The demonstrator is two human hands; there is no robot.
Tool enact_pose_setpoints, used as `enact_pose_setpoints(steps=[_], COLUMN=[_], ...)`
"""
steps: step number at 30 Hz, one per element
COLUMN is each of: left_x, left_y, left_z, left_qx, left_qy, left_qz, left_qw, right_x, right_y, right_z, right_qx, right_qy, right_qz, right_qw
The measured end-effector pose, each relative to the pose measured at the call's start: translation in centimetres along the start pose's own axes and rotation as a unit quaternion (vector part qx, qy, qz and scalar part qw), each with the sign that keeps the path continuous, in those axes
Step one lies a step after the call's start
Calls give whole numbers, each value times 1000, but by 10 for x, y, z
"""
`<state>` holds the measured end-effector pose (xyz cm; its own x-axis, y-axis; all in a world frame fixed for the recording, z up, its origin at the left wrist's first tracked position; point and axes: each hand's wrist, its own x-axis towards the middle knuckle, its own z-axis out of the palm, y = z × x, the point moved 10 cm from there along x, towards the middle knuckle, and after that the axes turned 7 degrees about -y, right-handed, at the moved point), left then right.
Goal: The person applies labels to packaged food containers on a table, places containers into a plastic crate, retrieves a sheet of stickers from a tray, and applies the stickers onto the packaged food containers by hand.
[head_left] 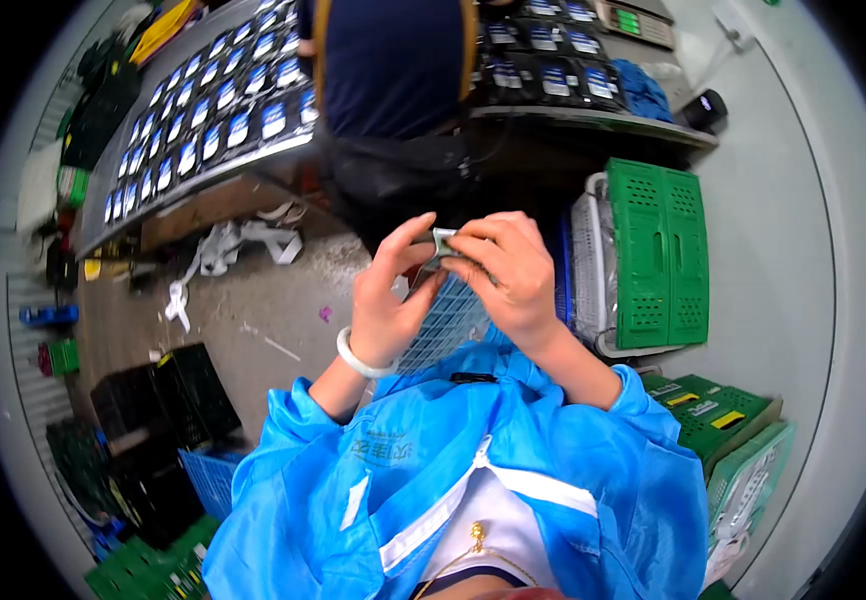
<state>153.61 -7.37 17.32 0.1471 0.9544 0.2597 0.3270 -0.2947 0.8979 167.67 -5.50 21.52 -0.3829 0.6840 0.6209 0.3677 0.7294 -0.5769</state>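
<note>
A small shiny piece (443, 243) is up in the air between the two hands, over a blue grid-like thing (445, 322). The right hand (509, 272) pinches it with its fingertips. The left hand (389, 295) is curled just beside it, with its thumb and fingers apart. I cannot tell if the left fingers touch the piece.

This bit of work looks partly done to me. The piece has been picked up, but it has not been put down or let go. It is too small to tell what it is, or how much work on it is left.

On the far side, a person in dark clothes (393, 75) is at a long table (198, 193). Many black packs (238, 127) lie there in neat rows, so the laying out looks mostly done. I cannot tell if the small piece goes with them. To the right is a green crate (658, 255). White strips (223, 248) lie on the floor (253, 300) to the left.
</note>
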Motion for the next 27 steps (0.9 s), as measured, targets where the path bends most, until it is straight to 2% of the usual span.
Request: enact_pose_setpoints(steps=[6,9,10,13,14,15,17,18,19,21,22,23,25,27], left_x=[76,127,145,196,212,227,251,259,267,280,282,286,297,303], left_y=[3,-8,-9,-14,-12,-11,-15,-18,-23,-31,-43,-46,-49,-60], left_z=[78,130,149,200,212,221,238,245,250,258,261,261,260,259], left_qx=[45,27,27,-21,-39,-18,22,23,18,7,6,4,0,-19], left_qy=[-65,-91,-111,-146,-141,-153,-173,-167,-163,-157,-145,-143,-138,-150], left_qz=[57,31,12,-18,-17,-7,13,19,-14,-83,-105,-117,-136,-130], left_qw=[995,995,993,989,989,988,985,986,986,984,984,983,981,980], right_x=[-17,-20,-16,-12,-14,-22,-5,18,39,66,71,73,75,81], right_y=[119,193,211,275,303,337,366,355,340,315,307,306,314,327], right_z=[-46,-73,-92,-133,-148,-160,-213,-234,-240,-221,-210,-202,-197,-197], right_qx=[209,251,235,267,285,344,251,134,61,-45,-98,-118,-92,-15], right_qy=[6,-32,-12,-5,3,63,164,153,121,40,11,-4,11,4], right_qz=[142,225,213,266,332,400,334,261,191,15,-39,-60,-40,-10], right_qw=[968,941,948,926,899,847,894,944,972,998,994,991,995,1000])
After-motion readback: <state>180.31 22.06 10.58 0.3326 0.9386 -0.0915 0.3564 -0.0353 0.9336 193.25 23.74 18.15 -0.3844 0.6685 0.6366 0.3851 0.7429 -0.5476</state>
